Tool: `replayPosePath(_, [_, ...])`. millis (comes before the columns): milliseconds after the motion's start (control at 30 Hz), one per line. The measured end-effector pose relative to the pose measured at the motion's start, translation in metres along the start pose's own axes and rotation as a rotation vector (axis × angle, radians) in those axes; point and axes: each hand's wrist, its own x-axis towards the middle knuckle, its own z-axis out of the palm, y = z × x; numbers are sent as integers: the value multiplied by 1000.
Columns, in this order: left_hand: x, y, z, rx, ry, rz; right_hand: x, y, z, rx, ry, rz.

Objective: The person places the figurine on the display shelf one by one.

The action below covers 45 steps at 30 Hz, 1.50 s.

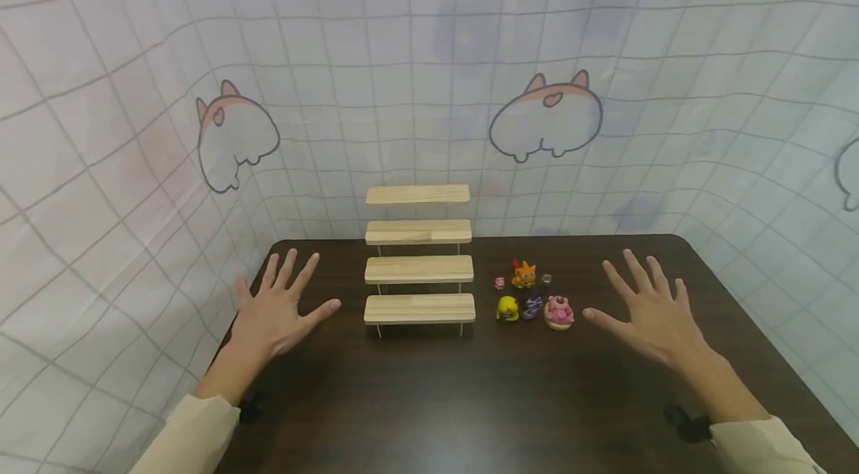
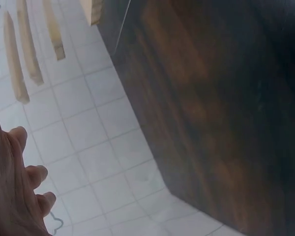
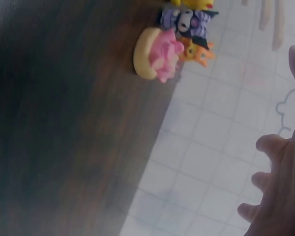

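My left hand (image 1: 271,314) is spread with straight fingers above the table's left side, holding nothing. On the other side my right hand (image 1: 654,314) is spread the same way, its thumb nearest a pink bear figurine (image 1: 559,311) in a cream base. Left of that figurine stand a purple and black figurine (image 3: 187,22) and a yellow figurine (image 1: 508,308). Behind them are an orange figurine (image 1: 525,275), a tiny pink figurine (image 1: 499,283) and a tiny grey figurine (image 1: 546,279). A stepped rack of pale wooden shelves (image 1: 419,308) stands between the hands, nearer the left.
The dark wooden table (image 1: 429,399) has a light grid-patterned cloth (image 1: 416,86) hanging behind it and at both sides. The cloth meets the table's back edge just behind the rack. A dark strap-like object (image 1: 687,425) shows by the right wrist.
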Motion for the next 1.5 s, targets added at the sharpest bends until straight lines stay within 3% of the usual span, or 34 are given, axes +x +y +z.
replayPosePath(400, [-21,15,38,-124,0,-34,-15,-18,25,67,-1,21])
replayPosePath(633, [-24,23,55,-245,23,-54,-16,-28,40,167,-11,53])
replayPosePath(900, [-19,34,67,-377,94,-43,-9,-32,53,288,-2,70])
replayPosePath(1100, [-13,42,78,-536,148,-38,-6,-29,69,398,6,77])
replayPosePath(1500, [8,57,100,-936,274,-176,17,-21,85,547,14,130])
